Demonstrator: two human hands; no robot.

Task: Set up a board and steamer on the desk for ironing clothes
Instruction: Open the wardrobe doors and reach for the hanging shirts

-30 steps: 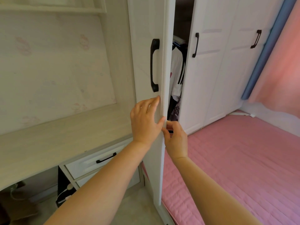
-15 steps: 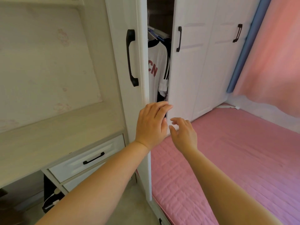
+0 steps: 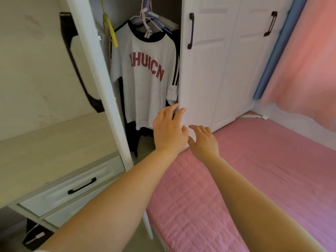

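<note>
Nearest, the pink quilted bed (image 3: 254,179) runs under both forearms, and to the left of them the pale tabletop (image 3: 45,151) stands bare above its drawer (image 3: 72,186): no board and no steamer on it, so the setting-up proper looks not yet begun.

Further out, both hands reach toward the wardrobe. The left hand (image 3: 169,131) is released, its fingers (image 3: 174,113) loosely spread and grasping nothing, their tips level with the edge of the closed wardrobe door (image 3: 200,79); whether they touch that edge cannot be told. The right hand (image 3: 204,140), just right of and below the left, is likewise released, fingers relaxed and empty.

Left of the fingers the open wardrobe door (image 3: 101,88) stands swung wide, blurred. Beyond the fingertips hangs a white T-shirt (image 3: 145,79) with red lettering, dark clothes below it, hangers (image 3: 147,20) above.

Neither board nor steamer shows anywhere in view. By my judgement the task is at its start: the wardrobe is open, the search and fetching remain.
</note>
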